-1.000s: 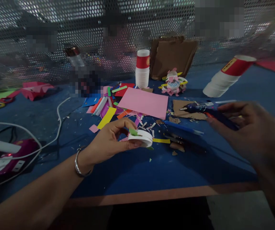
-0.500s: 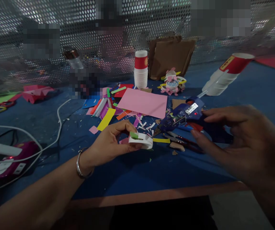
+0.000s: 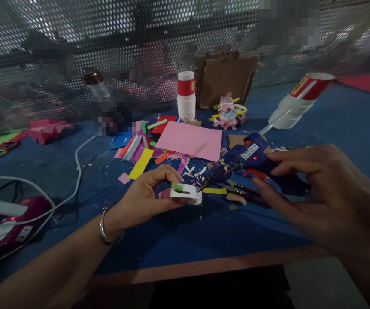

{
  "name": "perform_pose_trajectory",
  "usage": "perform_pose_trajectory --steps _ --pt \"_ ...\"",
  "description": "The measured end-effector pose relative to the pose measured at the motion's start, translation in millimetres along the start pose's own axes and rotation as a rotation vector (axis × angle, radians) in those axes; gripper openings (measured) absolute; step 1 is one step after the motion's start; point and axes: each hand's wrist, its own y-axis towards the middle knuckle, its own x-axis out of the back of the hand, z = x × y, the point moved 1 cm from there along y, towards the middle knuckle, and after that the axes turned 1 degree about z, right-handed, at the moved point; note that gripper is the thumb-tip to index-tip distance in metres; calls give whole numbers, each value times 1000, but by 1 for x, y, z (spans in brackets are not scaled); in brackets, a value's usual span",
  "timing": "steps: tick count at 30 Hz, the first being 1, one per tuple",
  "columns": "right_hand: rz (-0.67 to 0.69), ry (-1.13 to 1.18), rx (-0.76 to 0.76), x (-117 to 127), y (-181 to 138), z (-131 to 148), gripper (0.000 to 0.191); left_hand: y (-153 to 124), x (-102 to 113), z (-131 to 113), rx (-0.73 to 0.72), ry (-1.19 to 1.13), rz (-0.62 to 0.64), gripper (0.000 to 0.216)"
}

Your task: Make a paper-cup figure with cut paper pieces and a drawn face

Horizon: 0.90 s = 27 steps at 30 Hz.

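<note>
My left hand [image 3: 153,189] pinches a white paper ring [image 3: 194,194] with a green strip [image 3: 177,187] on it and pink paper at its left edge. A blue glue gun [image 3: 236,161] is in my right hand [image 3: 313,193], fingers round its body and handle. Its nozzle tip touches or almost touches the ring's upper right side. A clear glue stick [image 3: 288,108] juts from the back of the gun, and a small red light glows on it. Scissors [image 3: 246,192] lie on the table beneath the gun.
Pink sheet [image 3: 189,139], yellow strip [image 3: 141,164] and many paper scraps lie mid-table. Behind stand stacked paper cups [image 3: 186,96], a decorated paper figure [image 3: 228,113] and cardboard [image 3: 226,81]. A second cup stack [image 3: 292,105] leans at right. White cable [image 3: 79,161] runs to a magenta power strip [image 3: 17,223].
The glue gun is sharper in view, its nozzle still against or close to the paper ring. Both hands keep their holds; the whole view has shifted slightly.
</note>
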Motion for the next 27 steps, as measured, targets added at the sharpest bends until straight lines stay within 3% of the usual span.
perform_pose_trajectory --steps 27 --pt "50 -4 -51 5 -4 4 23 -2 -2 -1 113 -15 45 25"
